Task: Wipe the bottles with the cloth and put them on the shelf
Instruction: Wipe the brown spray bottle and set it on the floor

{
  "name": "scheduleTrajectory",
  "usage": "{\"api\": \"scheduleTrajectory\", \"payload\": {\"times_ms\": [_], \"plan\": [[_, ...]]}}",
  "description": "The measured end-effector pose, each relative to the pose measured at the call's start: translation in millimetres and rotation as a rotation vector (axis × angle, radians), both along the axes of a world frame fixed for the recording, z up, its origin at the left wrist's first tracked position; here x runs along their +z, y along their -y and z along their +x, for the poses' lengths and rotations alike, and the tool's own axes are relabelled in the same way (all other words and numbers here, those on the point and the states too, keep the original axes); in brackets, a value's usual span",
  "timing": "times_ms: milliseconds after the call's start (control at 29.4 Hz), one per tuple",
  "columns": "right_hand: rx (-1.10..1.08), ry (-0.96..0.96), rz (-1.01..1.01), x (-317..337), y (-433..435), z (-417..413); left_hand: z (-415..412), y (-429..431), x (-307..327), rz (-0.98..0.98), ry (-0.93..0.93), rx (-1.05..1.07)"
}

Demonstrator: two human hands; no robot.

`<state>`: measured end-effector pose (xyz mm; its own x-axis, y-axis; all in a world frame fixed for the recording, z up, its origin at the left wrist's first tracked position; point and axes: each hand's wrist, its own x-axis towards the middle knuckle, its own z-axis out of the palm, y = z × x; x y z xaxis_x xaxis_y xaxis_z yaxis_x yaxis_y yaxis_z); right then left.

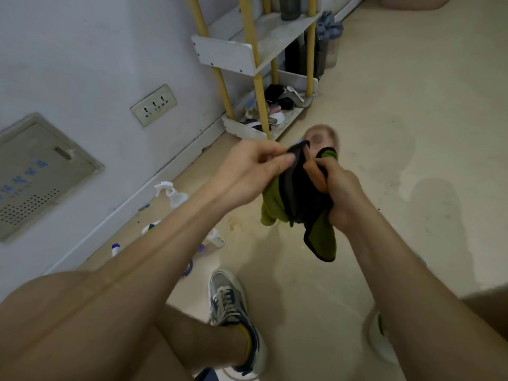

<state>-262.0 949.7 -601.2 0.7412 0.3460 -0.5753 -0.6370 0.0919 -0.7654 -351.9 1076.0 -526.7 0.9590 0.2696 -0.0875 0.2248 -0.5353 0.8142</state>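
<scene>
A green cloth (277, 199) with a black border hangs in front of me over the floor. It is wrapped round a blurred beige bottle (322, 136), of which only the far end shows. My left hand (255, 163) pinches the cloth's black edge near that end. My right hand (336, 188) grips the bunched cloth from the right, fingers curled into it. Whether it also holds the bottle under the cloth I cannot tell. The shelf (228, 53), with white boards on yellow poles, stands against the wall ahead.
A white spray bottle (171, 192) and several small bottles (217, 239) lie on the floor by the wall at my left. Dark bottles (291, 55) stand on the shelf, a grey-lidded one (328, 33) beside it. Its bottom tray (275, 105) holds clutter. My shoes (229, 301) are below.
</scene>
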Motion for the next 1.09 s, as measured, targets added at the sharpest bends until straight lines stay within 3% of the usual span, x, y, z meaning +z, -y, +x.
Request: {"api": "scheduleTrajectory", "payload": {"times_ms": [68,204,408,579,681,851,953,987,1021,1089], "plan": [[0.084,-0.070,0.177,-0.2,-4.2,-9.1,1.8,10.4,-5.9,-0.148,0.088,0.075],[0.117,-0.142,0.532,-10.2,-21.9,-32.1,8.9,33.6,-31.8,-0.071,0.263,0.109],[0.230,-0.034,0.306,-7.4,-19.0,-34.4,15.2,11.8,-34.5,0.059,0.267,0.208],[0.268,0.013,0.105,-2.1,-14.5,-38.4,16.2,6.8,-28.1,-0.191,-0.027,0.373],[0.270,-0.045,0.128,-2.7,-14.9,-42.3,17.6,1.2,-27.6,-0.271,-0.082,0.397],[0.175,-0.215,0.306,6.3,-13.0,-36.4,14.1,-14.1,-26.4,0.047,-0.124,0.375],[0.115,-0.176,0.206,3.5,-20.6,-33.5,4.9,-14.1,-8.2,0.564,-0.172,0.148],[0.071,-0.168,0.149,3.1,-22.7,-33.8,1.2,-11.2,1.3,0.559,-0.145,0.089],[0.016,-0.144,0.091,2.9,-24.0,-33.7,-2.9,-6.8,10.2,0.391,-0.140,0.041],[-0.075,-0.098,0.044,1.9,-24.8,-34.8,-8.2,9.4,17.8,-0.108,-0.227,-0.011]]}}
